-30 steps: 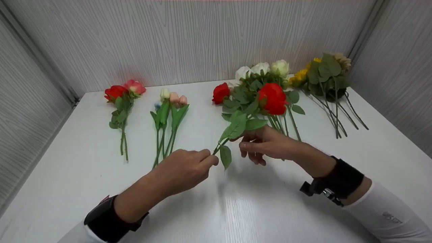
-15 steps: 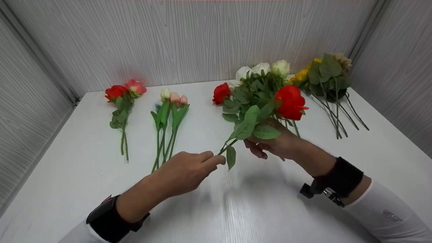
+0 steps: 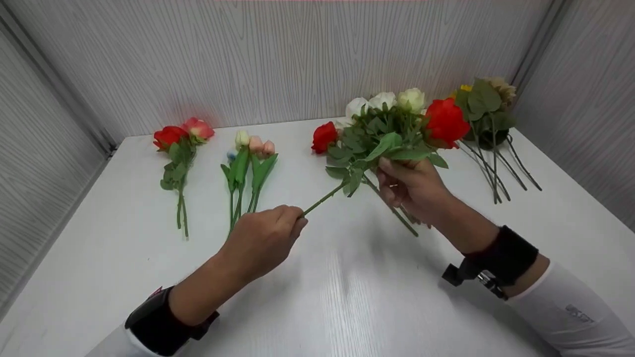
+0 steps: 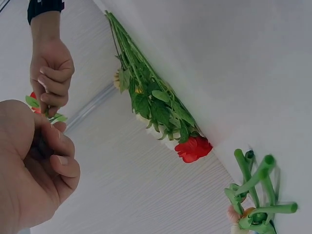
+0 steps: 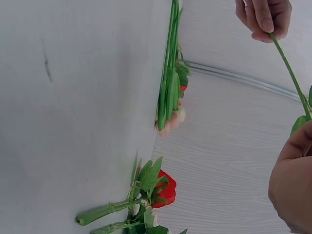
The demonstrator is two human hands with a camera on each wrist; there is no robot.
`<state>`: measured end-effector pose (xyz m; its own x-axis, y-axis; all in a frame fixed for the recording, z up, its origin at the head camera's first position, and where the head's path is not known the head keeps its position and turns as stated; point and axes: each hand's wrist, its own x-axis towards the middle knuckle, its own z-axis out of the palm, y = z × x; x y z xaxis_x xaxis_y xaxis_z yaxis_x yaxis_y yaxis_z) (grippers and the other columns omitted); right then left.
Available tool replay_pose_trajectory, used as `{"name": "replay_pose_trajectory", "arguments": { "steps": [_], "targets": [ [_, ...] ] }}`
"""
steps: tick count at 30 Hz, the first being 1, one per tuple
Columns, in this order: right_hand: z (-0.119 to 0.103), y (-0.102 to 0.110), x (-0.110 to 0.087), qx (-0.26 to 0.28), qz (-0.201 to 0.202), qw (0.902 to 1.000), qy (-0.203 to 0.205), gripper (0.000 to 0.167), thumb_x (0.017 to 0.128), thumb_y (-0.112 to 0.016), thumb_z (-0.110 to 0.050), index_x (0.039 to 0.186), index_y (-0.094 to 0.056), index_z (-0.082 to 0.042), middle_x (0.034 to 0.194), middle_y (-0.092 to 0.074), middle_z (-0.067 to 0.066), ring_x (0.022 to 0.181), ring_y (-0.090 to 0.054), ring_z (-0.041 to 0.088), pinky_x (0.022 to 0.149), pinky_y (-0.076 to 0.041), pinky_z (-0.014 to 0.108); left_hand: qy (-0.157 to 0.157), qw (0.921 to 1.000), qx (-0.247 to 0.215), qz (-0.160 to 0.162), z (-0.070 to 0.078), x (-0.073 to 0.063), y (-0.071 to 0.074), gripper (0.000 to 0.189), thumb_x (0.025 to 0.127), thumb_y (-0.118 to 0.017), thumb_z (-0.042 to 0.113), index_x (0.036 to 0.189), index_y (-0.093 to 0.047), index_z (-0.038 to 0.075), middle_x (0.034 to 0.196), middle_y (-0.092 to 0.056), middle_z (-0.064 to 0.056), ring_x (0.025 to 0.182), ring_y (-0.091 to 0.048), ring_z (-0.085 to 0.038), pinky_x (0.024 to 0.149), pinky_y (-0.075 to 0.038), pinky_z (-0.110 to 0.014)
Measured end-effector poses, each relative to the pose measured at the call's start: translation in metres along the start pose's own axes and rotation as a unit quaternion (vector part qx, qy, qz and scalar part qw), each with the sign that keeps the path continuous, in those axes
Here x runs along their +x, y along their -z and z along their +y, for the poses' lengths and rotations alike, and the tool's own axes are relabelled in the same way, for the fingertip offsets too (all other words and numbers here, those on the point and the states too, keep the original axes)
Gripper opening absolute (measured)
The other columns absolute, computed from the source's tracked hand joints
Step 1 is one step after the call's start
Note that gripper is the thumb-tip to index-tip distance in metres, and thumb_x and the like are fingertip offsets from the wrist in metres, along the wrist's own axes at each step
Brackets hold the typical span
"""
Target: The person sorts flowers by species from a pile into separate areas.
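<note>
A red rose is held slanting above the table between both hands, its bloom up to the right. My left hand grips the lower stem, whose end is hidden inside the fist. Just below the bloom, my right hand pinches the rose by its upper stem and leaves between thumb and fingers. The right wrist view shows the bare green stem running from the left hand down to the right hand. Behind the held rose lies a bunch of white roses with another red rose.
Pink and white tulips lie left of centre on the white table. Farther left are a red flower and a pink one. Stems with brownish-green leaves lean at the back right, near the wood-grain wall.
The held rose's bloom has swung right and up with my right hand, which now pinches near its leaves. My left hand has drawn slightly left, and a longer stretch of bare stem shows.
</note>
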<state>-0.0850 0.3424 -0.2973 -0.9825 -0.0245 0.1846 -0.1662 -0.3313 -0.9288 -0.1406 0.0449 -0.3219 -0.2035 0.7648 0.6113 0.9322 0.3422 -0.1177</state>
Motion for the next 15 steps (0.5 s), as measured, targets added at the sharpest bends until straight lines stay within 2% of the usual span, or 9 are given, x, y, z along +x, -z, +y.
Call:
{"name": "replay_pose_trajectory", "arguments": {
  "steps": [4,7,10,15],
  "targets": [
    [0.0003,-0.0033,-0.0001,-0.009,0.058,0.9981,0.016,0.018,0.100,-0.058,-0.006,0.084,-0.068,-0.008,0.072,-0.063,0.005,0.049,-0.051,0.013,0.045,-0.041,0.020,-0.003,0.9998,0.002,-0.017,0.0000,-0.0011,0.0000,0.012,0.094,-0.067,0.015,0.086,-0.067,0.005,0.066,-0.064,-0.002,0.051,-0.058,-0.012,0.046,-0.051,-0.027],
    [0.0009,-0.0050,-0.0002,-0.049,0.071,0.9961,0.020,0.019,0.100,-0.057,-0.006,0.083,-0.066,-0.005,0.071,-0.062,0.006,0.050,-0.051,0.014,0.045,-0.043,0.021,-0.006,0.9995,0.001,-0.030,0.0005,-0.0018,0.0000,0.015,0.094,-0.066,0.016,0.082,-0.066,0.006,0.063,-0.063,-0.002,0.049,-0.058,-0.012,0.045,-0.050,-0.027],
    [0.0019,-0.0063,-0.0011,-0.108,0.042,0.9932,0.010,0.016,0.101,-0.054,-0.008,0.090,-0.064,-0.001,0.075,-0.063,0.007,0.054,-0.055,0.015,0.047,-0.046,0.023,-0.009,0.9994,0.002,-0.034,0.0010,-0.0025,0.0000,0.017,0.094,-0.067,0.015,0.080,-0.063,0.006,0.060,-0.060,-0.002,0.048,-0.056,-0.013,0.044,-0.048,-0.027],
    [0.0055,-0.0093,-0.0053,-0.172,-0.071,0.9826,-0.007,0.015,0.099,-0.050,-0.004,0.106,-0.062,0.001,0.087,-0.070,0.005,0.061,-0.062,0.015,0.052,-0.052,0.025,-0.004,0.9994,-0.003,-0.034,0.0026,-0.0031,0.0004,0.018,0.094,-0.068,0.014,0.079,-0.061,0.004,0.060,-0.058,-0.003,0.047,-0.053,-0.013,0.043,-0.047,-0.026]
  ]
}}
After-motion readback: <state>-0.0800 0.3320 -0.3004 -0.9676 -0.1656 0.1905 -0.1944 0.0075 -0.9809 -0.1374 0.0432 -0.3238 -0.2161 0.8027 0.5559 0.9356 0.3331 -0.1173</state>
